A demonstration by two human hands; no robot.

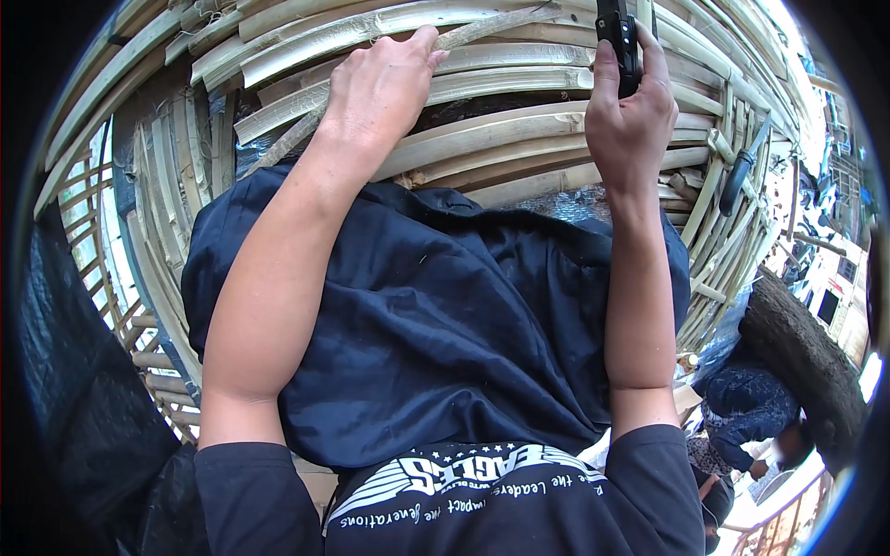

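Observation:
My left hand (382,85) reaches out and presses on a thin grey bamboo strip (482,30) that lies across a woven wall of split bamboo slats (482,130). My fingers curl over the strip's upper edge. My right hand (632,111) is closed round the handle of a black tool (619,37) and holds it upright against the slats further right. The tool's upper end runs out of the frame. My dark shirt fills the middle of the view.
More bamboo slats (176,176) curve down the left side over open gaps. A dark-handled tool (738,181) hangs on the slats at the right. A thick dark trunk (802,357) and a person in blue patterned clothes (746,417) are at the lower right.

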